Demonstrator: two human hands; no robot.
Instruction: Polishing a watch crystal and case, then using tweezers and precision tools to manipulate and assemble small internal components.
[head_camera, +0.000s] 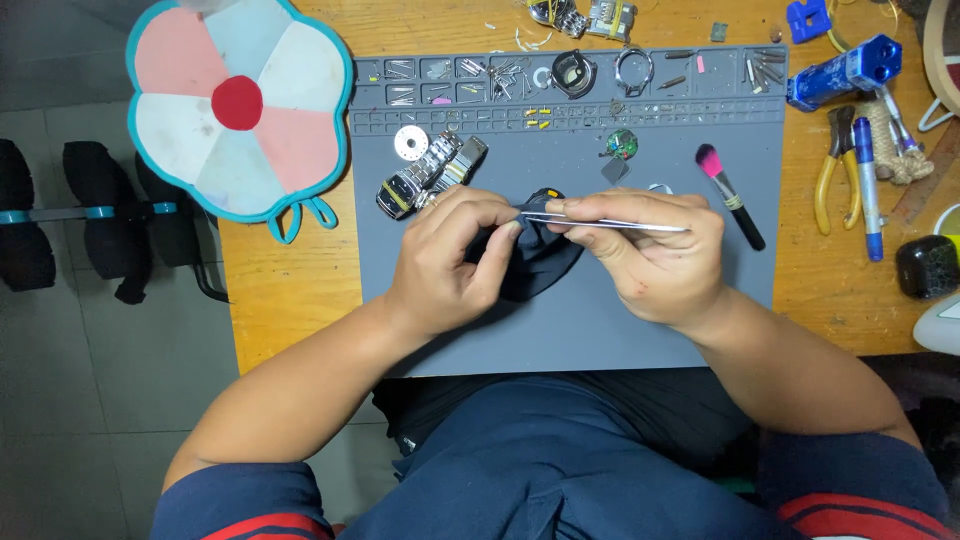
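Head view looks down on a person seated at a wooden tabletop (290, 300) covered by a grey work mat (560, 330). The left hand (450, 265) is curled in a narrow grip, thumb and fingers pinched around a small dark piece (543, 197) and a fold of dark cloth (540, 262). The right hand (655, 255) is closed on thin metal tweezers (600, 222), whose tips reach leftward and meet the left fingertips; whether the tips clasp anything cannot be told.

Just above the left grip lies a watch with a metal link bracelet (430, 172). Above and to the right of the right grip sit a small round movement with green parts (621, 144) and a pink-tipped brush (728, 195). Farther up, the mat's tray compartments (470, 80) hold screws and small parts. Well right of the grips lie yellow-handled pliers (835, 170) and a blue tool (845, 72).

As a judgement, the risks are these: the pinched piece is tiny, so a slight loosening of either grip could let it spring away among the loose parts on the mat. The pointed tweezer tips sit against the fingertips and could prick them or scratch the piece. The cloth hides what lies beneath it.
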